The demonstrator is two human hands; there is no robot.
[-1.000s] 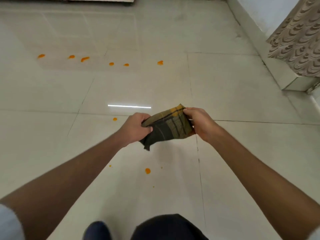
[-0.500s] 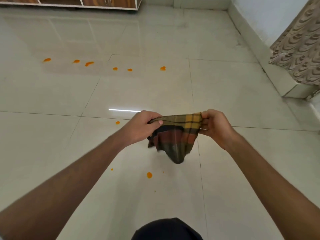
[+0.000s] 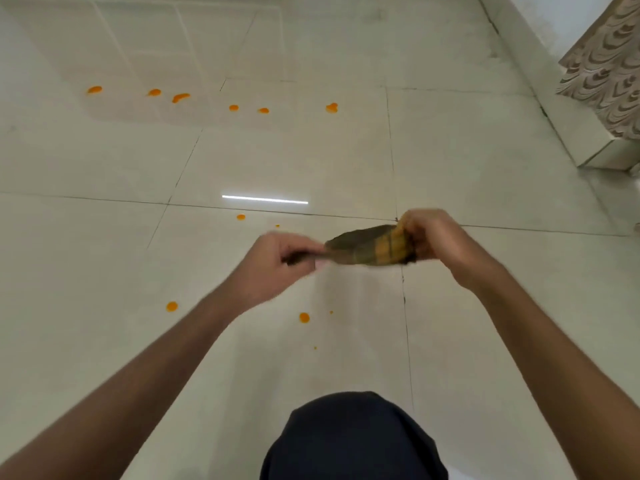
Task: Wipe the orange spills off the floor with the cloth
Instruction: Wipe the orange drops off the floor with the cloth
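Cloth [image 3: 369, 244] is mid-air above the floor [image 3: 104, 237], right hand [image 3: 436, 240] clenched on one end, left hand [image 3: 277, 263] pinching the other; fold it into a firm pad, then drop to the nearest orange spill [image 3: 304, 317]

Olive-and-orange cloth [image 3: 370, 244], perhaps checked; orange spills [image 3: 180, 97]; cream floor [image 3: 104, 161].

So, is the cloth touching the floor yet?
No, the cloth is held up between the left hand and right hand, above the floor.
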